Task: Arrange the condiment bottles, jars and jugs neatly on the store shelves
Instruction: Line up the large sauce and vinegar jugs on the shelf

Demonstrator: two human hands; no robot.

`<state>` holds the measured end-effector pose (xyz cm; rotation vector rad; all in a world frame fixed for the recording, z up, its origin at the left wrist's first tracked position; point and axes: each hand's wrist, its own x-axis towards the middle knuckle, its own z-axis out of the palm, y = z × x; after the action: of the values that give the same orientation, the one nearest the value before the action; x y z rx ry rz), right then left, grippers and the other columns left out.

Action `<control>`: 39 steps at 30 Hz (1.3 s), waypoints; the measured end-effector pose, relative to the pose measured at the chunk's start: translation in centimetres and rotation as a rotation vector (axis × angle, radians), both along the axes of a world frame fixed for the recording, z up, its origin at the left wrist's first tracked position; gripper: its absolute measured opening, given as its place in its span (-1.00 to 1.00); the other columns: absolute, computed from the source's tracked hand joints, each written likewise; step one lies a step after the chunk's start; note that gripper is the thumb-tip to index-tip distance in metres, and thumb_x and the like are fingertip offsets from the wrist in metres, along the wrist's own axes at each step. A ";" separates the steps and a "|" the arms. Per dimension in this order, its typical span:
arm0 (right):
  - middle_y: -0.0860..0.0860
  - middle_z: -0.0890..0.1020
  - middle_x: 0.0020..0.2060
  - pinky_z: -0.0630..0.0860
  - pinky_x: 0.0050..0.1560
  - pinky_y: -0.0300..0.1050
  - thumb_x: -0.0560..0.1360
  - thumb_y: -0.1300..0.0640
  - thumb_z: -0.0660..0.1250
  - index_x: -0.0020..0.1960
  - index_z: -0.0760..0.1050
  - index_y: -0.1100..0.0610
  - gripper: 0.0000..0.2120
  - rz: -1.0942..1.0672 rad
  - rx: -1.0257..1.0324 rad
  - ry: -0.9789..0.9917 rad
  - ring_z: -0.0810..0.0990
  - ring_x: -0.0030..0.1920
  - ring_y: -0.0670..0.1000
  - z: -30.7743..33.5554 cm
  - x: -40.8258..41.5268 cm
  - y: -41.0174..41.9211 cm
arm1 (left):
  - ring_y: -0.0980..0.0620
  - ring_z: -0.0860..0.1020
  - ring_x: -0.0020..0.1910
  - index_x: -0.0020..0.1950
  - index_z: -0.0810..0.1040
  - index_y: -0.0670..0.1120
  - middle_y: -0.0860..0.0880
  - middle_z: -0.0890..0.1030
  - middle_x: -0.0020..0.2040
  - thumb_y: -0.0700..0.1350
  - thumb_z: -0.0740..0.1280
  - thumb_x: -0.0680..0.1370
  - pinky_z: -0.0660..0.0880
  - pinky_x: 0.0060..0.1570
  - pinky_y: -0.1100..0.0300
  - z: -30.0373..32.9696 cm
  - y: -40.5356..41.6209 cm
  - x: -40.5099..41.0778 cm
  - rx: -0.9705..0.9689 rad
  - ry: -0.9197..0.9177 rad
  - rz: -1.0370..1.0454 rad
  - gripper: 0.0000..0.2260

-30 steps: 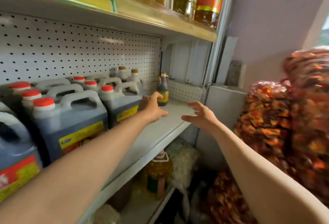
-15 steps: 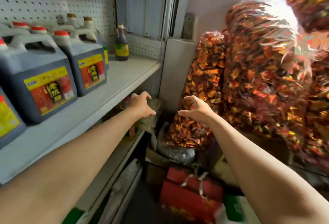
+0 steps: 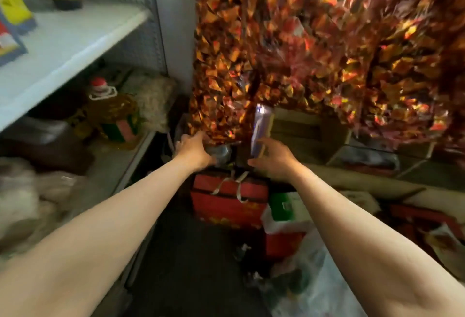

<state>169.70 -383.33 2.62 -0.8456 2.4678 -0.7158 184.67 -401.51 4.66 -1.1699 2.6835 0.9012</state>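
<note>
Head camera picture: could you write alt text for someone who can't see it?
Two bare arms reach down toward the floor beside a store shelf, the left hand and right hand nearing a red box below big bags of shiny wrapped sweets. An oil jug sits underneath.

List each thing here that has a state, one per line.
left hand: reaching down, grip not visible
right hand: fingers spread, holding nothing
oil jug: upright, red cap on, lower shelf
red box: closed, straps across, on floor
candy bags: full, stacked
shelf: right end bare
</note>
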 end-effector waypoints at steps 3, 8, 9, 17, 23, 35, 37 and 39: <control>0.06 0.56 0.33 0.39 0.04 -0.17 0.42 -0.11 0.53 0.42 0.46 0.02 -0.38 -0.060 0.032 -0.052 0.53 0.29 0.09 -5.3 -0.1 3.7 | -0.22 0.38 0.38 0.43 0.39 0.04 -0.13 0.38 0.43 0.07 0.52 0.41 0.44 0.29 -0.08 -5.5 3.1 -0.9 0.082 -0.028 -0.039 -0.37; 0.07 0.57 0.27 0.42 0.10 -0.14 0.46 -0.11 0.50 0.40 0.45 0.11 -0.40 -0.221 0.073 -0.257 0.54 0.29 0.10 -16.1 2.1 9.4 | -0.07 0.52 0.26 0.30 0.52 -0.01 -0.03 0.54 0.29 0.02 0.53 0.42 0.44 0.13 0.16 -16.4 7.7 0.2 0.260 -0.017 -0.086 -0.52; 0.07 0.56 0.29 0.43 0.09 -0.14 0.47 -0.14 0.48 0.42 0.44 0.11 -0.38 -0.249 0.090 -0.289 0.53 0.30 0.10 -18.4 2.6 10.5 | -0.05 0.52 0.25 0.30 0.52 0.00 0.00 0.55 0.26 0.02 0.52 0.43 0.44 0.12 0.16 -18.6 8.4 0.5 0.289 -0.038 -0.094 -0.54; 0.11 0.67 -0.02 0.54 0.07 0.04 0.53 -0.06 0.44 0.10 0.57 0.16 -0.69 -0.456 0.164 -0.507 0.63 0.05 0.15 -35.9 6.8 16.6 | -0.05 0.48 0.28 0.32 0.47 0.08 0.01 0.47 0.33 0.18 0.43 0.50 0.37 0.00 0.17 -36.7 12.9 2.0 0.427 -0.243 -0.136 -0.56; 0.05 0.63 0.21 0.47 0.21 -0.07 0.55 -0.12 0.38 0.33 0.52 0.08 -0.58 -0.557 0.180 -0.631 0.57 0.25 0.08 -49.4 10.5 19.1 | -0.03 0.46 0.30 0.32 0.47 0.11 0.04 0.47 0.35 0.22 0.37 0.53 0.34 -0.03 0.19 -50.1 16.1 3.2 0.528 -0.354 -0.177 -0.59; -0.03 0.35 0.51 0.29 0.49 -0.07 0.62 -0.09 0.28 0.58 0.22 0.01 -0.42 -0.827 -0.154 -0.581 0.33 0.49 -0.04 -71.7 14.8 20.1 | -0.05 0.36 0.46 0.51 0.27 0.27 -0.04 0.39 0.49 0.22 0.34 0.54 0.41 0.22 0.10 -74.5 19.5 3.2 0.704 -0.312 -0.277 -0.45; -0.03 0.40 0.48 0.34 0.48 0.02 0.61 -0.11 0.27 0.53 0.31 -0.05 -0.49 -0.830 -0.230 -0.571 0.38 0.46 -0.05 -73.7 15.1 20.0 | -0.02 0.32 0.49 0.51 0.22 0.32 -0.01 0.36 0.51 0.20 0.34 0.55 0.40 0.23 0.12 -76.9 19.6 3.0 0.745 -0.282 -0.310 -0.44; -0.03 0.44 0.43 0.39 0.44 0.01 0.60 -0.13 0.27 0.48 0.35 -0.08 -0.53 -0.838 -0.294 -0.551 0.42 0.42 -0.07 -74.9 15.5 20.1 | 0.04 0.33 0.47 0.50 0.24 0.34 0.04 0.37 0.50 0.15 0.35 0.56 0.37 0.17 0.22 -78.6 19.9 2.9 0.787 -0.249 -0.346 -0.46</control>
<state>185.15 -363.27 -72.31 0.3480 2.1509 -1.3859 187.58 -381.63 -73.96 -0.5688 1.9216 1.4230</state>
